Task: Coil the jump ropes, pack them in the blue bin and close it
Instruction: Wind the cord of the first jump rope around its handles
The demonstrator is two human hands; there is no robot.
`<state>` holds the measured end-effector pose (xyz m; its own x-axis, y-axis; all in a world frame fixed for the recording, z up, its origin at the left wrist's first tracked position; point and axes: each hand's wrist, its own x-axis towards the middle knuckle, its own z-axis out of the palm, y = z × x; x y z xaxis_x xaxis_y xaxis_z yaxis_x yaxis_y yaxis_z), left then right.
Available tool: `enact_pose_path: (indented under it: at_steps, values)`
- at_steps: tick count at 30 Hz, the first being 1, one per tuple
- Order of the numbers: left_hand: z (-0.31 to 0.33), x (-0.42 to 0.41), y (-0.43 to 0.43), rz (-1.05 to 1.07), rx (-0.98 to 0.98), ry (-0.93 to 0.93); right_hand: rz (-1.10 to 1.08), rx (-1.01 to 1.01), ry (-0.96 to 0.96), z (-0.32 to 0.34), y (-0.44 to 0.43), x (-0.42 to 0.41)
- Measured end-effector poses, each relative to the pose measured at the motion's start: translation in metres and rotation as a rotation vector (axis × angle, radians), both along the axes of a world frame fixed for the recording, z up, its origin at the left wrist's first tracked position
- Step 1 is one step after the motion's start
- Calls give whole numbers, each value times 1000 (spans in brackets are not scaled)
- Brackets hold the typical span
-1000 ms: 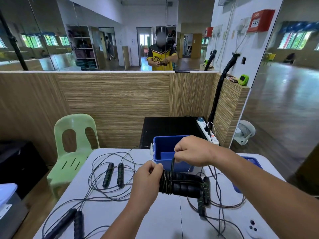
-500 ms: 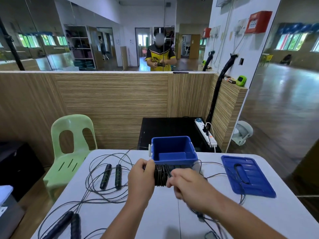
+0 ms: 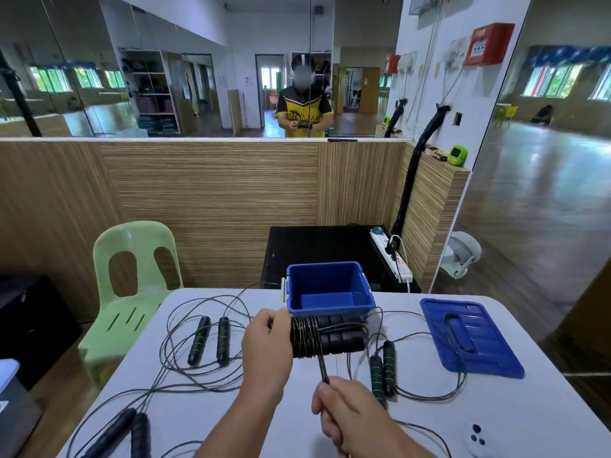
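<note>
My left hand [image 3: 267, 347] grips the left end of a pair of black jump rope handles [image 3: 340, 335] held level, with black cord wound around them. My right hand [image 3: 344, 411] pinches the free cord [image 3: 322, 365] and holds it taut toward me, below the handles. The open blue bin [image 3: 329, 287] stands just behind the handles, empty. Its blue lid [image 3: 469, 338] lies flat on the table to the right, with cord across it. Loose ropes lie around: one handle pair [image 3: 210, 338] on the left, another pair [image 3: 383, 371] on the right, a third pair [image 3: 127, 431] at the front left.
The white table [image 3: 529, 411] carries tangled cords [image 3: 185, 368] on the left half. A small white remote [image 3: 477, 438] lies at the front right. A green plastic chair [image 3: 132, 279] stands left of the table, a black low cabinet with a power strip [image 3: 391, 256] behind it.
My right hand moved from above the handles, round their front and down toward me, drawing the cord taut. The view tilted, and the lid and right handle pair came into sight.
</note>
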<state>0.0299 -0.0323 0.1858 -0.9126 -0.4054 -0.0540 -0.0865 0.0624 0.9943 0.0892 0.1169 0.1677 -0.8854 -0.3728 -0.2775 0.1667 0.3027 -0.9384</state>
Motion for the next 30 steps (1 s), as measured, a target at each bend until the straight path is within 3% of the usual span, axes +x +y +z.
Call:
enact_pose_path:
  at_steps: [8, 17, 21, 30]
  values:
    - [17, 10, 7, -96, 95, -33, 114, 39, -29, -9, 16, -35]
    - [24, 16, 0, -249, 24, -65, 309, 486, 179, 28, 37, -102]
    - [17, 15, -7, -281, 1, -71, 414, 649, 391, 50, 38, -123]
    - [5, 7, -13, -273, -48, -100, 429, 790, 465, 110, 33, -140]
